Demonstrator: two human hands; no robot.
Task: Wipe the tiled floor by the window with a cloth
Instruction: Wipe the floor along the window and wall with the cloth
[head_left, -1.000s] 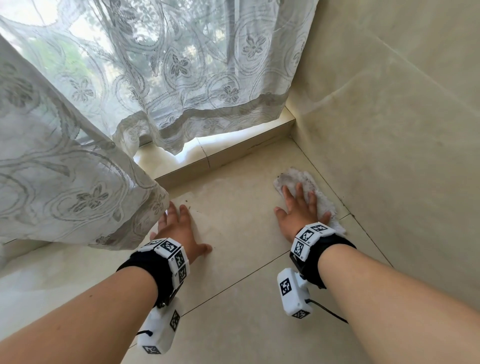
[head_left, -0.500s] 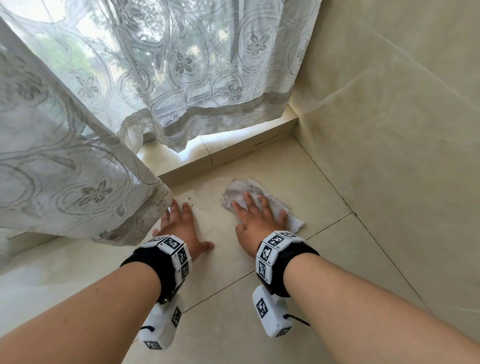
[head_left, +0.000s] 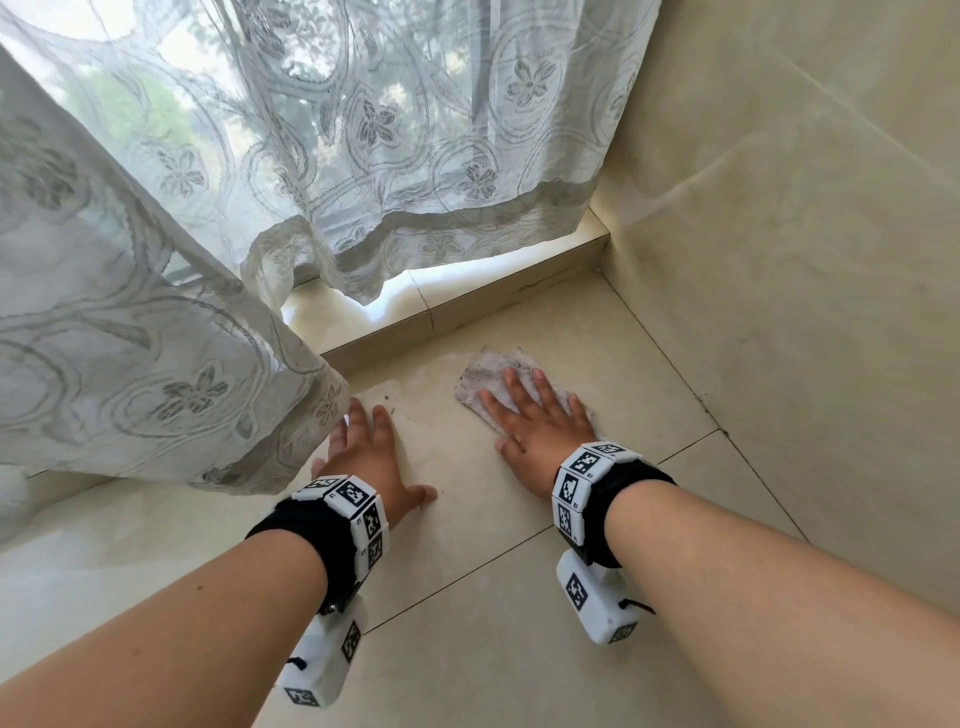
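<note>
Cloth (head_left: 498, 382) lies flat on the tiled floor (head_left: 519, 623) near the window-side step. Right hand (head_left: 540, 428) presses it with straight, spread fingers. Left hand (head_left: 371, 462) rests flat on the floor, fingers extended, beside the curtain (head_left: 156, 364).

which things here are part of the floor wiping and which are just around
In use: cloth; right hand pressing it flat; tiled floor; left hand flat on the floor.

Just there: lace curtain; raised step under the window; tiled wall.

Black wristbands (head_left: 304, 538), white tagged blocks (head_left: 597, 605)
</note>
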